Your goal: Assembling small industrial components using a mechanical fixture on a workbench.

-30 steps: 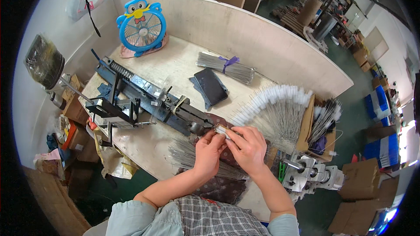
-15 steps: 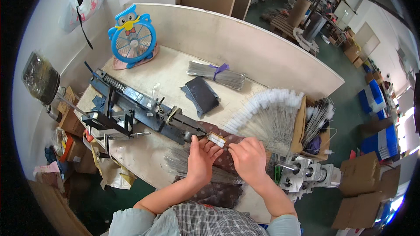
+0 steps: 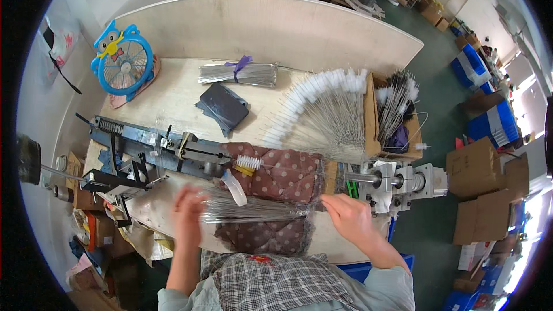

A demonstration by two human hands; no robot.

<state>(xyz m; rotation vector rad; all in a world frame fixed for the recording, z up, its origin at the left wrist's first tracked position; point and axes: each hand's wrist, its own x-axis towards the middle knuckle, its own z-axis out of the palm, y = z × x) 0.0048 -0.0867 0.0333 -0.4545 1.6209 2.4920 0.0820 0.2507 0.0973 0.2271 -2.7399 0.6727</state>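
by the right edge of the dotted cloth (image 3: 288, 175): right hand (image 3: 348, 216) — fingertips drawn narrowly together; whether something thin sits between them cannot be told.
left of the dotted cloth: left hand (image 3: 189, 213), blurred, beside the left ends of the loose wires; whether its grip is wide or narrow cannot be told.
loose wires (image 3: 256, 211): lying lengthwise across the dotted cloth, between its upper and lower parts, left ends sticking out past it.
white bristle piece (image 3: 249, 162): on the dotted cloth's upper left part, a yellow piece (image 3: 244, 171) just below it.
clear strip (image 3: 234, 188): curved, near the dotted cloth's left edge.
metal rail (image 3: 141, 148): left of the dotted cloth, its end close to the upper left corner.
dark slab (image 3: 227, 105): beyond the dotted cloth, toward its left.
tied bundle (image 3: 257, 75): farther beyond the dotted cloth, purple tie around it.
white-tipped brushes (image 3: 341, 115): fanned out beyond the dotted cloth's right half.
cardboard box (image 3: 371, 116): beyond and right of the dotted cloth — more brushes inside.
shaft block (image 3: 405, 185): right of the dotted cloth.
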